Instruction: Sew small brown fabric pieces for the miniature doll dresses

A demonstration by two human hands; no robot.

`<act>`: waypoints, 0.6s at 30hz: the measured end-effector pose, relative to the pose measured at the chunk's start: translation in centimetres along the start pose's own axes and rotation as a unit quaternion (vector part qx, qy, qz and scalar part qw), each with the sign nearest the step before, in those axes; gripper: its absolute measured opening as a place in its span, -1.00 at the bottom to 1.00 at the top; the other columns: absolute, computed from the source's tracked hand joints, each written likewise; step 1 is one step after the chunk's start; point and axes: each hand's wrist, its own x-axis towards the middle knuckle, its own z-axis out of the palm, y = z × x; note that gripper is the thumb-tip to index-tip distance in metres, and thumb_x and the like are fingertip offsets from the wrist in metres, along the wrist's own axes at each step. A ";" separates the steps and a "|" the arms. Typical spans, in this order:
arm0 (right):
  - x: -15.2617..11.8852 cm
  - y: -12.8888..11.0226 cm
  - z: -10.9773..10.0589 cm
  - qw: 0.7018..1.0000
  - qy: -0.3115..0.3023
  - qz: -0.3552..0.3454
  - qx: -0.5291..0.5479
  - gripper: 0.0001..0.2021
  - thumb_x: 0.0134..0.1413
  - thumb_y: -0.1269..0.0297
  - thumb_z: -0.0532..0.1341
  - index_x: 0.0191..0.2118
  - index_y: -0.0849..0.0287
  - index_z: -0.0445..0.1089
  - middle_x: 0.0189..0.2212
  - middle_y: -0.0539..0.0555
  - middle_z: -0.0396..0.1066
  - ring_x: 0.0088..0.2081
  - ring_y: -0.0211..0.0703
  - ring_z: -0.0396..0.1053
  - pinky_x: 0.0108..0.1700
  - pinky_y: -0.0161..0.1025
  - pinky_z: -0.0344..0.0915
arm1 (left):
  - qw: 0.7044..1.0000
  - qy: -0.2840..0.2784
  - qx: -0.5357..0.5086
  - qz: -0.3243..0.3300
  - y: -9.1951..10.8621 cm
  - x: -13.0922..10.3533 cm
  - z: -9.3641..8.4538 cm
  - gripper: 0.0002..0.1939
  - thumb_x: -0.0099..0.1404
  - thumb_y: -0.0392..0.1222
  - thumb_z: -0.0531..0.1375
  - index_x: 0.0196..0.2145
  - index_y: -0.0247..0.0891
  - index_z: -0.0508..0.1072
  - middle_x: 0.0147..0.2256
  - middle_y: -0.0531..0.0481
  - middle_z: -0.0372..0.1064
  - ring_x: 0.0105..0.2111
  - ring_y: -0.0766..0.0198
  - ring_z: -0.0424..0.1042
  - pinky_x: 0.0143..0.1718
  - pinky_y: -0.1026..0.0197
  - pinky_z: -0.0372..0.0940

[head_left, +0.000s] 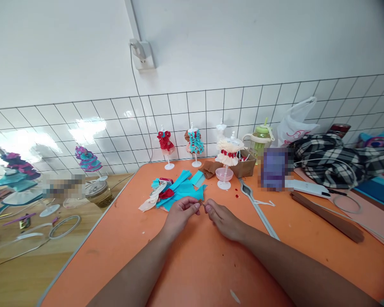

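Both hands meet over the orange table, fingertips pinched. Between them is a small brown piece point(202, 202), seemingly twisted paper or cloth, too small to make out fully. My left hand point(182, 212) grips one end and my right hand point(222, 217) the other. Just beyond my left hand lie blue crepe-like sheets point(187, 191), with red scraps point(166, 194) and cream scraps point(149, 202) beside them. Past my right hand stands a small white dress form point(224, 184) wearing a cream ruffled dress point(228, 158) with a red band. A brown crumpled sheet point(209, 169) lies behind.
Dress forms with a red dress point(165, 144) and a blue dress point(195, 143) stand by the wall. A pink bowl point(220, 174), cardboard box point(245, 169) and green-lidded bottle point(260, 140) sit at back. Rightward are a white power bank-like object point(307, 188) and brown folded strip point(328, 216).
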 end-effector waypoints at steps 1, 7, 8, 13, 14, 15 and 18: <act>0.0 0.0 0.0 1.000 -0.002 0.001 -0.004 -0.66 0.27 0.00 -0.22 -0.36 0.10 0.09 -0.50 -0.08 0.17 -0.47 -0.28 0.14 -0.38 -0.32 0.10 | 1.000 -0.003 0.006 0.002 -0.1 0.0 0.0 -0.74 0.04 -0.05 0.29 -0.37 -0.28 0.43 -0.55 0.06 0.39 -0.47 0.30 0.37 -0.33 0.24 0.23; 0.2 0.3 -0.1 0.999 -0.002 -0.013 -0.037 -0.64 0.28 0.01 -0.22 -0.35 0.11 0.12 -0.49 -0.07 0.18 -0.48 -0.29 0.11 -0.41 -0.32 0.05 | 0.999 -0.035 0.019 0.006 -0.4 0.0 0.2 -0.76 0.06 -0.05 0.28 -0.39 -0.28 0.44 -0.54 0.06 0.41 -0.48 0.30 0.38 -0.34 0.25 0.23; 0.2 0.4 -0.1 0.999 -0.002 -0.008 -0.045 -0.64 0.28 0.01 -0.22 -0.35 0.11 0.12 -0.50 -0.07 0.17 -0.48 -0.28 0.11 -0.42 -0.32 0.04 | 0.999 -0.037 0.019 0.005 -0.3 0.0 0.2 -0.76 0.05 -0.06 0.28 -0.39 -0.28 0.44 -0.55 0.06 0.41 -0.48 0.30 0.38 -0.35 0.25 0.23; 0.2 0.5 -0.4 0.998 0.001 0.021 -0.057 -0.62 0.26 -0.02 -0.20 -0.38 0.11 0.14 -0.52 -0.07 0.17 -0.48 -0.28 0.12 -0.44 -0.33 0.01 | 0.999 -0.042 0.013 -0.002 -0.2 -0.1 0.3 -0.75 0.06 -0.06 0.28 -0.38 -0.29 0.44 -0.56 0.06 0.40 -0.48 0.31 0.36 -0.34 0.27 0.21; 0.3 0.5 -0.4 0.998 0.002 0.024 -0.050 -0.62 0.25 -0.03 -0.19 -0.38 0.12 0.14 -0.52 -0.07 0.17 -0.48 -0.28 0.12 -0.45 -0.34 0.01 | 0.999 -0.045 0.008 -0.003 -0.2 -0.1 0.3 -0.75 0.06 -0.06 0.28 -0.38 -0.29 0.44 -0.56 0.06 0.40 -0.48 0.30 0.36 -0.34 0.27 0.21; 0.3 0.5 -0.4 0.999 0.002 0.026 -0.041 -0.62 0.25 -0.04 -0.17 -0.39 0.12 0.14 -0.52 -0.07 0.17 -0.48 -0.28 0.11 -0.45 -0.34 0.00 | 0.999 -0.047 0.003 -0.003 -0.2 -0.1 0.2 -0.75 0.06 -0.06 0.28 -0.38 -0.29 0.44 -0.56 0.06 0.40 -0.48 0.30 0.36 -0.34 0.27 0.21; 0.5 0.6 -0.5 0.999 -0.003 0.035 0.005 -0.61 0.22 -0.06 -0.12 -0.41 0.14 0.14 -0.55 -0.08 0.12 -0.50 -0.30 0.07 -0.46 -0.35 -0.02 | 0.999 -0.052 -0.004 -0.005 -0.1 -0.1 0.2 -0.76 0.05 -0.07 0.29 -0.39 -0.29 0.45 -0.57 0.06 0.40 -0.48 0.31 0.35 -0.35 0.27 0.20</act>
